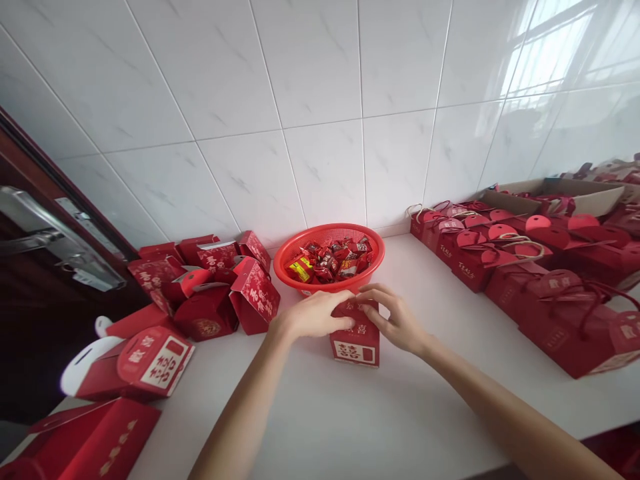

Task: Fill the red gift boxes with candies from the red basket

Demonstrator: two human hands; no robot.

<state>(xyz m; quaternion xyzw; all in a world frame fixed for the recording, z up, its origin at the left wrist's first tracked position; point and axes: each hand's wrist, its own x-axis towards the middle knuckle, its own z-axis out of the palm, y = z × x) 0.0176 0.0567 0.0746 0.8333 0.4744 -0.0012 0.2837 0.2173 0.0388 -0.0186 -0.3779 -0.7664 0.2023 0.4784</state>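
A small red gift box with white printed characters and a pale patterned front panel stands upright on the white tabletop. My left hand grips its top from the left, thumb across the upper face. From the right, my right hand holds the same top, fingers bent over the back edge and thumb on the face. Part of the box's top is hidden under my fingers. Just behind it sits a red plastic basket with wrapped sweets inside.
To the left, several red boxes stand or lie, some with flaps up. Rows of red boxes with cord handles fill the right side, near an open cardboard box. A tiled wall rises behind; a door handle is at far left.
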